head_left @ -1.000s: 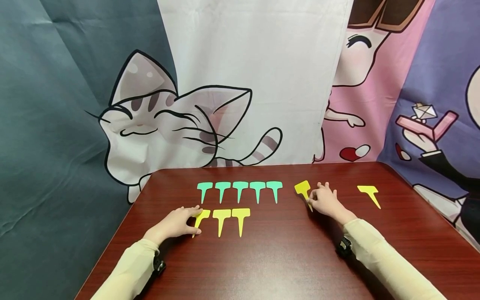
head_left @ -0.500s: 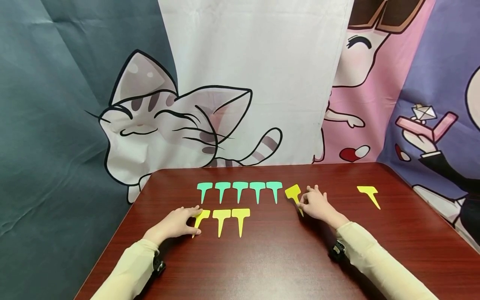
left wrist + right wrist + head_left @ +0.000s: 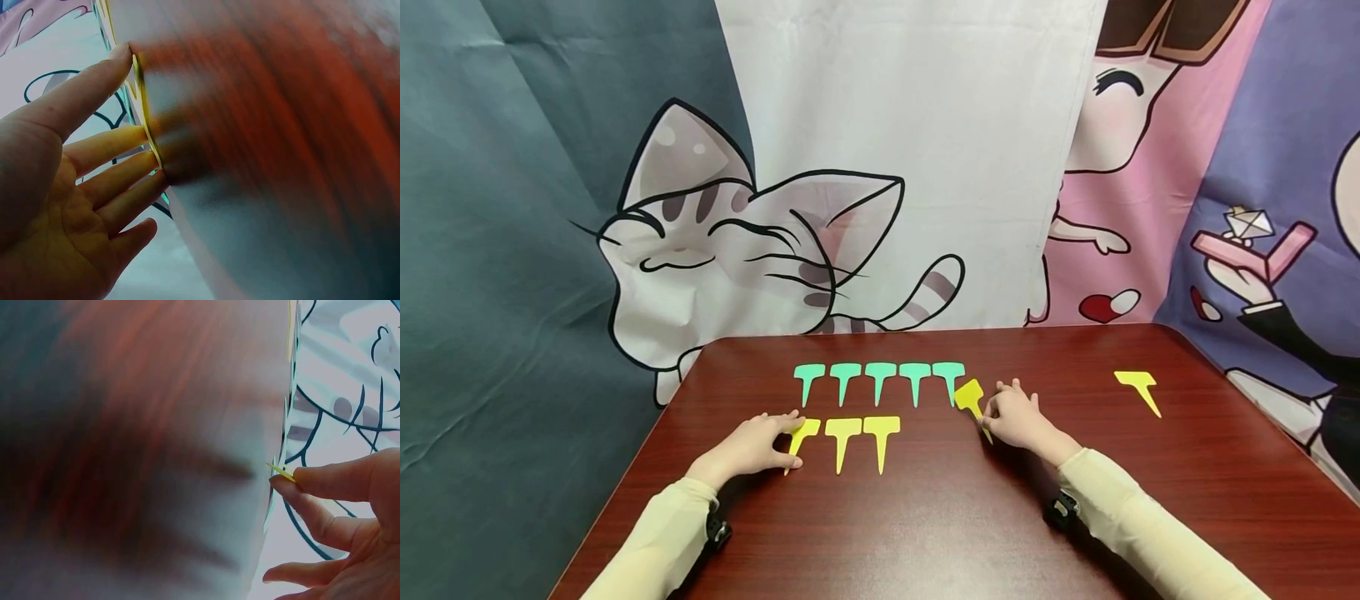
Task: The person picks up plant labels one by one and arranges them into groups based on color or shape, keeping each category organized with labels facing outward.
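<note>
My right hand (image 3: 1019, 420) pinches the stem of a yellow T-shaped plant label (image 3: 968, 394) between thumb and forefinger. Its head tilts to the left and overlaps the rightmost green plant label (image 3: 948, 370) in the head view. From the right wrist, the held label (image 3: 280, 471) shows as a thin yellow sliver at the fingertips. My left hand (image 3: 752, 443) rests at the leftmost yellow plant label (image 3: 808, 428), fingers extended along its head and thumb at its stem. In the left wrist view that label (image 3: 144, 103) appears edge-on, flat against the tabletop.
Several green labels (image 3: 880, 371) form a row at the back. Two more yellow labels, a middle one (image 3: 843, 428) and a right one (image 3: 882, 426), lie beside the left hand. Another yellow label (image 3: 1138, 381) lies far right on the dark red table (image 3: 925, 533). A printed cloth (image 3: 910, 108) hangs behind.
My right hand has carried its yellow label leftward and slightly nearer, from apart to overlapping the green row's right end. The left hand and the other labels have stayed put.
</note>
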`<state>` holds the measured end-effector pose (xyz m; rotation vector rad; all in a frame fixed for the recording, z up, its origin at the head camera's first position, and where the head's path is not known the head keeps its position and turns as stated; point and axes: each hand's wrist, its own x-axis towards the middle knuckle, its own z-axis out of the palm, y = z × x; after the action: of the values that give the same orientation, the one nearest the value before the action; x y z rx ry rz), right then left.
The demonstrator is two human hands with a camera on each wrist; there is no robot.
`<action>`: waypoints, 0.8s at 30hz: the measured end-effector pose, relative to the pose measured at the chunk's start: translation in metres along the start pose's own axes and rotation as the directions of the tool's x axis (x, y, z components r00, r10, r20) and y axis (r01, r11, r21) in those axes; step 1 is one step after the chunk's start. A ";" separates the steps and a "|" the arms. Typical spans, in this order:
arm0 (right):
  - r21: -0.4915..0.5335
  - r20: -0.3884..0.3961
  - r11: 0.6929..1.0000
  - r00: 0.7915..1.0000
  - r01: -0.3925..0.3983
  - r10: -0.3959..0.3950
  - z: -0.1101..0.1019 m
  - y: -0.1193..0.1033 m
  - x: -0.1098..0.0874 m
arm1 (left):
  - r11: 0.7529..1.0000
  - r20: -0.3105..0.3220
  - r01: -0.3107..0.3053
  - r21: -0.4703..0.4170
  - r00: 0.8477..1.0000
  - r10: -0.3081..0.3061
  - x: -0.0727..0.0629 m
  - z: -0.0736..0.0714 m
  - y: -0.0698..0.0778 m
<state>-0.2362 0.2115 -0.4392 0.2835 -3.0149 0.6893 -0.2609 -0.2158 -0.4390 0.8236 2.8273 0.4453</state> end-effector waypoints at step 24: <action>-0.059 0.069 0.998 0.997 -0.016 0.020 0.010 -0.040 -0.004 | 1.000 -0.003 -0.008 0.010 1.000 0.008 0.001 -0.001 0.001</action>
<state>-0.2247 0.1724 -0.4318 0.2849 -3.1006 0.6034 -0.2610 -0.2146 -0.4380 0.8368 2.8326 0.4345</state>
